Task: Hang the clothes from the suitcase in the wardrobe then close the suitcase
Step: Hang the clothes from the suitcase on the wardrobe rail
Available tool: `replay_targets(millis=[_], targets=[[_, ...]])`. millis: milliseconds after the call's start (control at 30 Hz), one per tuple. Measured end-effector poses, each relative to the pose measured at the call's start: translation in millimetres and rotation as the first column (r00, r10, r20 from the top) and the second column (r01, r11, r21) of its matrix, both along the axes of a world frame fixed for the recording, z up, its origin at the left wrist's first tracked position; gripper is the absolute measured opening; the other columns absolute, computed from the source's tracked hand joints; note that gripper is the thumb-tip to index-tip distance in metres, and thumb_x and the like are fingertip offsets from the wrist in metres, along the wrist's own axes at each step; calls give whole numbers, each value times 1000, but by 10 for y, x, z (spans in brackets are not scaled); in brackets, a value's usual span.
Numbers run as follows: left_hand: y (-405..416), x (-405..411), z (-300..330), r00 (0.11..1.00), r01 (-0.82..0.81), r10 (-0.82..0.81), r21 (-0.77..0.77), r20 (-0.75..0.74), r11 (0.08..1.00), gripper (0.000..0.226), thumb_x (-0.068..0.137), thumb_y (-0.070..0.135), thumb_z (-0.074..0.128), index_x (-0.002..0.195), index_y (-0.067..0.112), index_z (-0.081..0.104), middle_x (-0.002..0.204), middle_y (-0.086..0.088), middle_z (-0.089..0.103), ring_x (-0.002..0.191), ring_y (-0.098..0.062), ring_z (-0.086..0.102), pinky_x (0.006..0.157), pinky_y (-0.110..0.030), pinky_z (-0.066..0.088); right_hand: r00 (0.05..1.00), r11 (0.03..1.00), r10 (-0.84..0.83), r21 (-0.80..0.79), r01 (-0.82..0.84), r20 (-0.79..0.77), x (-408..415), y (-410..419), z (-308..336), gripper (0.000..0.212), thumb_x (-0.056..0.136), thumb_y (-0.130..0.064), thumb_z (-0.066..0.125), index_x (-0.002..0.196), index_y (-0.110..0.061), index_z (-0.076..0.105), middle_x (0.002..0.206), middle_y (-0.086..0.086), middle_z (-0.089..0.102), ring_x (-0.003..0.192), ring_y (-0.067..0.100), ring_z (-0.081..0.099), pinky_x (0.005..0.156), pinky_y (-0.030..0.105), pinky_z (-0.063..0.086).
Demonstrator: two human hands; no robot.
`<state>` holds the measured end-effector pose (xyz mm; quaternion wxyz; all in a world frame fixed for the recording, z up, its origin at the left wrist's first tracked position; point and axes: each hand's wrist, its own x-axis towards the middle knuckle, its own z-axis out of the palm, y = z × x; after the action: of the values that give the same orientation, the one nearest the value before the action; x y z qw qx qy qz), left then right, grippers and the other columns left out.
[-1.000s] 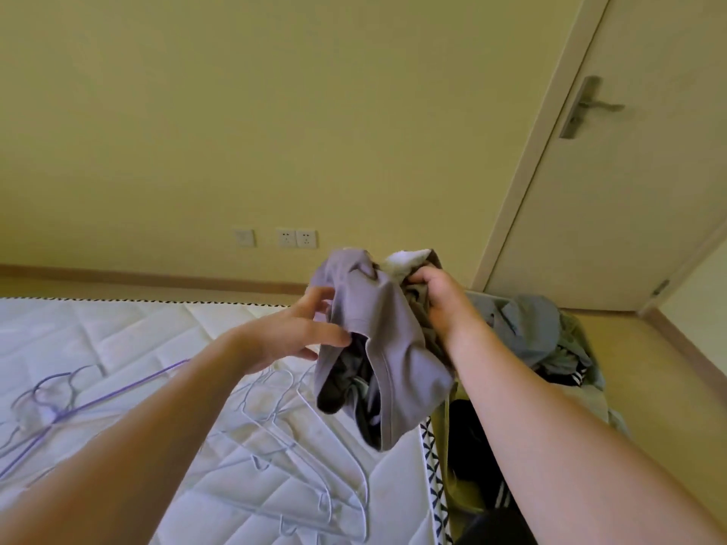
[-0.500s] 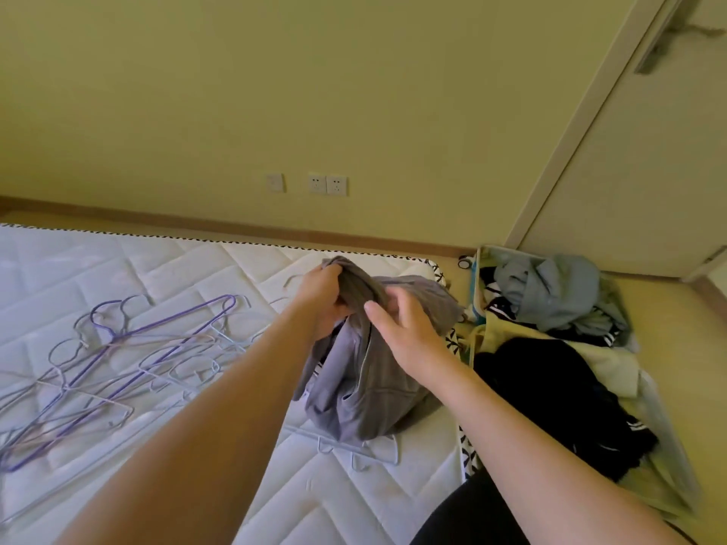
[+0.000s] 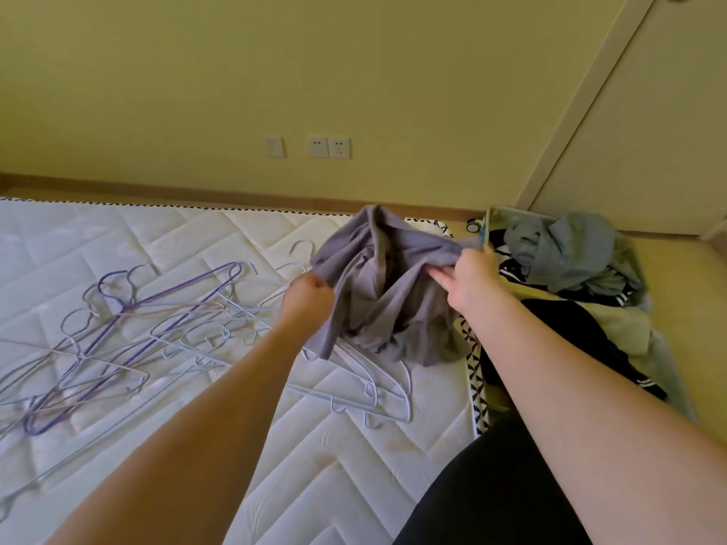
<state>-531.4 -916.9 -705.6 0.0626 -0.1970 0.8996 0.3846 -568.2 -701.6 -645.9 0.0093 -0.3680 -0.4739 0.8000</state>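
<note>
While both arms reach out over the mattress [image 3: 165, 238], the left hand [image 3: 309, 295] is balled tight on one edge of the grey garment [image 3: 377, 293], and the right hand [image 3: 468, 279] pinches its opposite edge, spreading it between them. Left of the left hand lies a tangle of wire hangers [image 3: 130, 320]. Just beyond the right hand sits the open suitcase [image 3: 486, 222], heaped with clothes [image 3: 562, 249].
</note>
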Motion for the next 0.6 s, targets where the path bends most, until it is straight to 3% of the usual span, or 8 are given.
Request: replay_targets(millis=[100, 233, 300, 400, 467, 533, 600], targets=[[-22, 115, -456, 943, 163, -106, -160, 314, 974, 32, 92, 20, 50, 118, 3, 57, 112, -19, 62, 104, -36, 60, 86, -38, 50, 994, 934, 5, 355, 36, -113, -59, -23, 103, 43, 104, -12, 31, 146, -19, 38, 141, 8, 47, 121, 27, 52, 107, 41, 42], [191, 235, -828, 817, 369, -267, -107, 512, 923, 89, 82, 58, 53, 150, 8, 23, 137, -16, 49, 124, -39, 49, 103, -46, 42, 971, 894, 60, 444, 50, -230, -13, -63, 205, 46, 104, -17, 31, 149, -19, 33, 151, 5, 39, 134, 24, 43, 112, 40, 37], [302, 258, -870, 828, 426, -259, -256, 498, 868, 83, 82, 64, 41, 148, 17, 25, 146, -12, 39, 131, -40, 40, 104, -51, 37, 954, 900, 71, 432, 65, -291, 22, -96, 244, 48, 103, -19, 31, 150, -20, 31, 152, 3, 38, 135, 22, 41, 113, 39, 35], [359, 285, -848, 877, 444, -269, -455, 399, 772, 70, 85, 46, 51, 147, 22, 27, 149, -11, 27, 137, -36, 27, 108, -45, 30, 946, 859, 145, 511, 26, -291, 12, -108, 258, 48, 105, -29, 30, 152, -19, 28, 155, 2, 35, 140, 20, 36, 110, 23, 25], [335, 304, -838, 884, 441, -273, -483, 379, 756, 77, 84, 38, 53, 151, 25, 16, 154, -13, 14, 143, -36, 16, 113, -45, 24, 935, 842, 194, 540, -4, -296, -33, -105, 250, 52, 106, -35, 28, 154, -15, 22, 158, 4, 30, 143, 18, 30, 101, 15, 22], [302, 227, -819, 887, 424, -247, -473, 390, 772, 84, 86, 34, 50, 154, 27, 1, 160, -13, -3, 148, -37, -1, 118, -51, 13, 917, 794, 216, 607, 34, -334, -63, -117, 268, 56, 106, -38, 28, 155, -12, 19, 159, 6, 26, 145, 19, 27, 109, 19, 22], [265, 71, -754, 896, 384, -206, -455, 392, 803, 86, 87, 29, 47, 153, 31, -8, 161, -13, -14, 148, -38, -11, 119, -55, 5, 877, 644, 293, 756, 114, -381, -91, -92, 239, 58, 104, -35, 31, 154, -9, 20, 159, 9, 24, 146, 22, 24, 118, 29, 20]])
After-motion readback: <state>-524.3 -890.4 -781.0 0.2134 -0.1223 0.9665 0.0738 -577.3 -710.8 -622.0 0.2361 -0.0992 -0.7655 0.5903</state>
